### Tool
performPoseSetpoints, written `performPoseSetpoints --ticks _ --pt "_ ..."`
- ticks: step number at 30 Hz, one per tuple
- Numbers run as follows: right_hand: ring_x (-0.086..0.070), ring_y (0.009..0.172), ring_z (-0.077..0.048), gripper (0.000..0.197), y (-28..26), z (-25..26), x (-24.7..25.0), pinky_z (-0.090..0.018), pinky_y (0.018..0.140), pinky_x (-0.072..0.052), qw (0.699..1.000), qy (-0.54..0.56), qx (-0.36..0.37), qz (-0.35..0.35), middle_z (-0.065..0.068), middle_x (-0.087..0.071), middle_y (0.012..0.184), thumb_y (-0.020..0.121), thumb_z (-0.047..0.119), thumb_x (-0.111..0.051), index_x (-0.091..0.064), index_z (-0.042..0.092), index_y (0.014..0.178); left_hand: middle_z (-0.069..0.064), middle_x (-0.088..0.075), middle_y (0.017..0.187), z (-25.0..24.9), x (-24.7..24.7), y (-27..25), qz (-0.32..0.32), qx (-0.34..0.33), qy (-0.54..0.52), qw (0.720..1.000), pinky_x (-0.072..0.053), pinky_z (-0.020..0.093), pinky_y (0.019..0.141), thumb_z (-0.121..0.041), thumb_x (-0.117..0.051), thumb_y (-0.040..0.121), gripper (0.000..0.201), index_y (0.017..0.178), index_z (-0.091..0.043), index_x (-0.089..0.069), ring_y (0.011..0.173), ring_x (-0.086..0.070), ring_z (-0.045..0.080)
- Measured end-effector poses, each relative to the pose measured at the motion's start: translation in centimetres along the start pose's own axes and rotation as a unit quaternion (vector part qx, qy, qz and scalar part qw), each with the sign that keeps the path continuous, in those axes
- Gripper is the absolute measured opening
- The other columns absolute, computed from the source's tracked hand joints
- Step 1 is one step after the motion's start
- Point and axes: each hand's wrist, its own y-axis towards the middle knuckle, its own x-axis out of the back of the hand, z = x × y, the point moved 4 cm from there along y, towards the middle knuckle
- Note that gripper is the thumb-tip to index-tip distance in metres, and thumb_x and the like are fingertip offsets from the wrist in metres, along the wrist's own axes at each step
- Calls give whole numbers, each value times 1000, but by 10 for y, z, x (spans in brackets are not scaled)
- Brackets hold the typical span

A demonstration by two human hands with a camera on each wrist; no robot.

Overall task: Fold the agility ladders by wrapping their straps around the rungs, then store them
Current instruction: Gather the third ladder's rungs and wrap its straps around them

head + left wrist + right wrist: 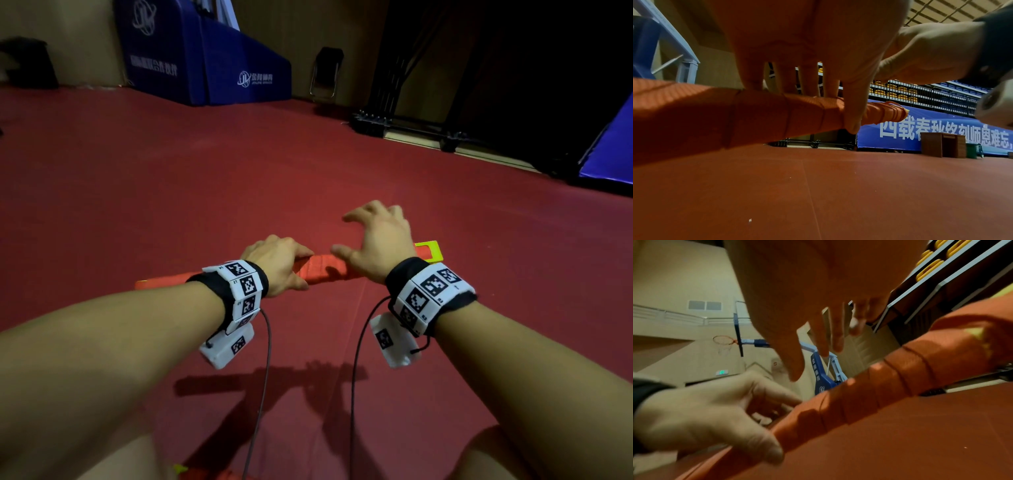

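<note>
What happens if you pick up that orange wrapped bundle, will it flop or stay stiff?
The orange strap-wrapped bundle of ladder rungs will probably stay stiff: it lies straight under the left hand, with strap turns wound snugly. It likely won't roll, since its yellow end looks flat. The strap might loosen if nothing holds it.

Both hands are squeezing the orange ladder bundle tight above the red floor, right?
Not quite. Only the left hand grips the orange ladder bundle. The right hand hovers over it with fingers spread, holding nothing, as the right wrist view shows. The rest is right: the bundle is above the red floor.
</note>
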Motion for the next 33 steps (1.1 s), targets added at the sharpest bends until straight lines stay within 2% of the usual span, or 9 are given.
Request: performPoseSetpoints --ticks 4,8,13,15,17,20,23,29,33 --pt "-39 126 -25 64 -6 15 -23 -43 99 -31 988 -56 87 111 7 -49 134 76 63 -71 -55 35 132 -1 -67 122 -4 -1 2 2 1 -5 1000 -48 38 91 -57 -79 75 65 135 -49 -55 114 -61 26" --pt "-45 120 -26 59 -7 18 -31 -41 95 -37 984 -38 114 129 1 -53 127 81 49 -74 -54 27 132 -3 -69 112 -6 3 0 -4 -11 -16 1000 -43 33 79 -55 -79 75 60 130 -48 -58 108 -62 26" --pt "-44 117 -26 58 -7 19 -37 -39 91 -33 983 -30 117 137 -2 -51 128 86 44 -71 -49 20 134 -4 -70 121 -8 8 -7 -17 -23 -24 999 -50 34 89 -49 -81 76 63 133 -43 -58 114 -62 24" --pt "-43 118 -26 57 -7 17 -38 -40 91 -33 984 -24 112 138 -2 -51 129 87 44 -69 -48 19 134 -7 -70 125 -9 12 -11 -25 -32 -48 998 -51 36 97 -45 -84 75 63 133 -39 -59 118 -62 19" --pt "-43 118 -26 56 -9 12 -37 -40 91 -34 985 -16 103 140 -3 -51 130 88 43 -70 -49 19 134 -8 -69 127 -6 18 -14 -26 -33 -71 997 -49 32 101 -41 -86 74 65 133 -34 -61 119 -62 14" --pt "-43 120 -28 56 -11 3 -36 -41 92 -35 986 -7 84 145 -4 -51 130 87 40 -71 -50 18 133 -5 -68 128 5 23 -20 -8 -24 -52 998 -44 24 98 -37 -86 75 64 134 -29 -62 118 -61 14" --pt "-44 119 -30 55 -14 -3 -35 -42 93 -37 985 2 76 152 -5 -51 129 87 40 -72 -51 17 132 -3 -66 131 15 24 -26 7 -13 -29 999 -41 23 93 -37 -83 80 60 136 -30 -61 120 -60 18" --pt "-44 119 -33 53 -24 1 -37 -43 92 -37 982 17 78 171 -8 -50 130 88 38 -71 -51 14 131 1 -67 129 16 20 -38 24 -10 -6 1000 -48 31 97 -38 -83 79 61 135 -29 -61 116 -62 23" --pt "-45 120 -34 55 -29 3 -43 -45 94 -39 980 17 79 182 -10 -49 132 89 39 -70 -50 13 133 3 -65 129 19 13 -41 28 -13 11 999 -47 36 98 -33 -81 83 58 136 -27 -59 119 -59 26"
